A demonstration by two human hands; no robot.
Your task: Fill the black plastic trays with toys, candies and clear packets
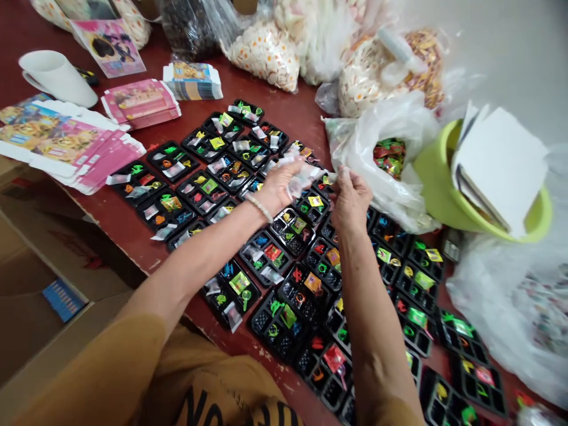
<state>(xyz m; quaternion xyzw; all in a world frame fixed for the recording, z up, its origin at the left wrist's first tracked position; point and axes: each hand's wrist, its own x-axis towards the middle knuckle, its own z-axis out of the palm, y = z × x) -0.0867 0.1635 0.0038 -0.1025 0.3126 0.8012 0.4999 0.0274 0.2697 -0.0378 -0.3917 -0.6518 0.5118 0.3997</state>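
Observation:
Many small black plastic trays (pixel 284 322) with coloured toy bits and little clear packets lie in rows on a dark red table (pixel 128 228). My left hand (pixel 279 186) hovers over the middle trays and holds a bunch of small clear plastic packets (pixel 306 174). My right hand (pixel 350 198) is just to its right, fingers pinched at the edge of the same bunch of packets. A thin bracelet sits on my left wrist.
A clear bag of coloured pieces (pixel 390 157) lies open right of the hands, beside a green bucket (pixel 437 189) with white cards. Pink flat cartons (pixel 75 145), a white cup (pixel 55 77) and bags of snacks (pixel 268 53) lie at the back. A cardboard box (pixel 39 284) stands at left.

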